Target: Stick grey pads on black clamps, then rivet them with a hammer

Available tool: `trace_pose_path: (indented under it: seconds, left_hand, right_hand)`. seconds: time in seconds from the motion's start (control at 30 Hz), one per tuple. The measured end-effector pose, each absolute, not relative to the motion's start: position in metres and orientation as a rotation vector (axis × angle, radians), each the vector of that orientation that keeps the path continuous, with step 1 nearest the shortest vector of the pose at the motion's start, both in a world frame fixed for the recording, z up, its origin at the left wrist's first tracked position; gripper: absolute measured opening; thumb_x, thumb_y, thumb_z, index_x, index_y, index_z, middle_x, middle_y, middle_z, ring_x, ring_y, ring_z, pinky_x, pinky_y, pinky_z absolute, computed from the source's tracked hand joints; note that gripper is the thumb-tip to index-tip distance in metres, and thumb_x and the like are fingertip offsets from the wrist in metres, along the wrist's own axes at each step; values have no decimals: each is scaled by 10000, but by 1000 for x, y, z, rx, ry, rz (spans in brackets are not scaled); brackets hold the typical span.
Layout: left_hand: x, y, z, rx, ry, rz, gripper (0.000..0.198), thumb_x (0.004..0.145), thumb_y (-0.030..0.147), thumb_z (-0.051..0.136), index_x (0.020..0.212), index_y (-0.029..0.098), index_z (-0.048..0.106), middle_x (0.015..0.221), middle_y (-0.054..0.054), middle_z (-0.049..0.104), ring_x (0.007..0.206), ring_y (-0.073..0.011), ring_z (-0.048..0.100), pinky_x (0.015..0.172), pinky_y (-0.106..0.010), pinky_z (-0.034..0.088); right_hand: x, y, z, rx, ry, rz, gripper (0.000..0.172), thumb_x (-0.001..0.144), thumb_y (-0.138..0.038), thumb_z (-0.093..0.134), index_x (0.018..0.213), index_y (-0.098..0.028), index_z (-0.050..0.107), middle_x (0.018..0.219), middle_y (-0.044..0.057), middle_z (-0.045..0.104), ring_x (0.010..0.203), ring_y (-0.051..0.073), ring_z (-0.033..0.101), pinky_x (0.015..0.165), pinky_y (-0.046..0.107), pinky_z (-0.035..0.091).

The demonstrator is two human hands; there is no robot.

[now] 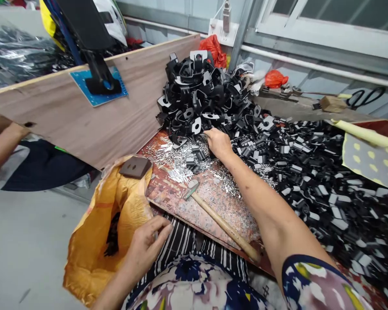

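Observation:
My right hand reaches to the foot of a tall heap of black curved plastic parts; its fingers are pressed together near the heap's front edge, and what they hold is hard to make out. Thin silver metal pins lie scattered below and left of it. A hammer with a wooden handle rests on the worn red tabletop. My left hand hovers by the table's front edge, beside an open yellow sack, thumb and fingers curved with a gap between them. Nothing shows in it.
Many small black parts cover the right side. A wooden board stands at the left, a dark block lies at the sack's mouth, and scissors are at the back right. Another person's arm shows at the far left.

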State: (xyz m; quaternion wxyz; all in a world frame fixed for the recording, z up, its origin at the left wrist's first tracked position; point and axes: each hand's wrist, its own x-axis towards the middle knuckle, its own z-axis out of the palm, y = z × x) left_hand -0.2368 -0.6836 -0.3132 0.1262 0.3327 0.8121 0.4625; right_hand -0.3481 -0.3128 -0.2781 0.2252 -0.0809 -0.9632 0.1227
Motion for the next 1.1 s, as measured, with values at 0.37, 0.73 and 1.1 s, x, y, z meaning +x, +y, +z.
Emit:
trace_pose_path:
  seconds: [0.37, 0.73, 1.1]
  left_hand:
    - [-232, -625, -315, 1222, 2308, 1531, 536, 964, 256, 648, 1476, 253, 489, 1372, -142, 590, 1249, -282, 600, 1032, -467, 528]
    - [-220, -614, -306, 934, 1747, 1532, 401, 991, 428, 610, 687, 182, 699, 992, -77, 666, 939, -210, 637, 850, -327, 519]
    - [-211, -620, -300, 169, 1210, 1716, 338, 880, 490, 763, 1000, 180, 822, 1028, -103, 777, 951, -235, 683, 912, -341, 513]
  right_hand:
    - [-196, -318, -257, -183, -2378, 771, 173, 975, -179, 583, 973, -235, 746, 966, 38, 697, 935, 205, 646, 848, 392, 537]
    - [-121, -344, -282, -350, -2734, 1293, 287, 995, -181, 577, 1223, -257, 734, 1001, 39, 778, 850, 177, 704, 806, 375, 595]
    - [-152, -279, -307, -115, -2935, 320, 560, 885, 16, 493, 1337, -256, 678, 1117, 78, 707, 1032, 224, 626, 902, 380, 529]
